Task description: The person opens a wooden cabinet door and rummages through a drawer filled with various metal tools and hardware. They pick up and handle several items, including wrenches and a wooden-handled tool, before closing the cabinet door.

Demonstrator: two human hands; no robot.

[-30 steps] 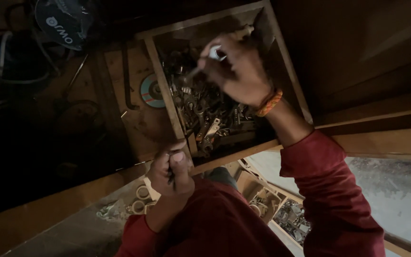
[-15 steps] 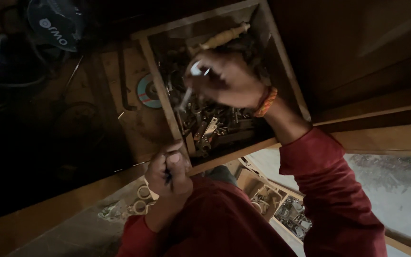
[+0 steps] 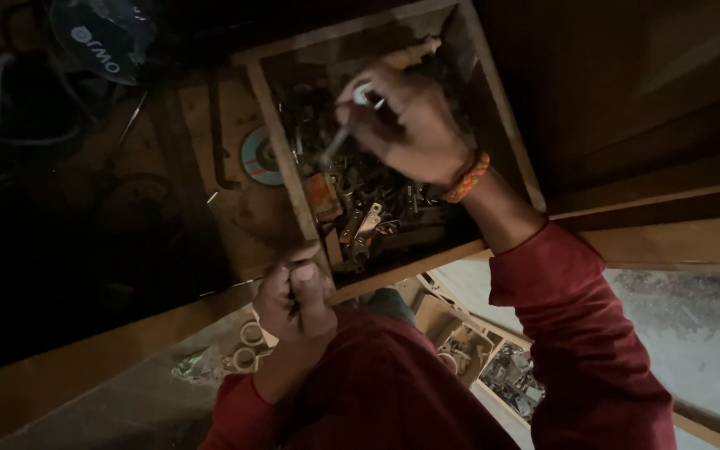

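Observation:
My right hand [image 3: 410, 125] reaches into an open wooden box [image 3: 281, 167] filled with mixed metal hardware [image 3: 377, 208]. Its fingers grip a thin metal rod-like tool [image 3: 335, 143] that slants down into the pile. An orange braided band sits on that wrist. My left hand [image 3: 295, 298] is closed in a fist at the box's near rim, pinching a small dark item that I cannot make out. Both arms wear red sleeves.
A round grinding disc [image 3: 258, 156] lies on the wooden surface left of the box. A dark bag [image 3: 102, 37] and hoses sit at top left. Below, a lower tray [image 3: 493, 367] holds small metal parts, with pale rings [image 3: 247, 346] beside it.
My right hand has drifted left and lower inside the box, tilting the thin tool down into the hardware. My left hand has stayed at the rim.

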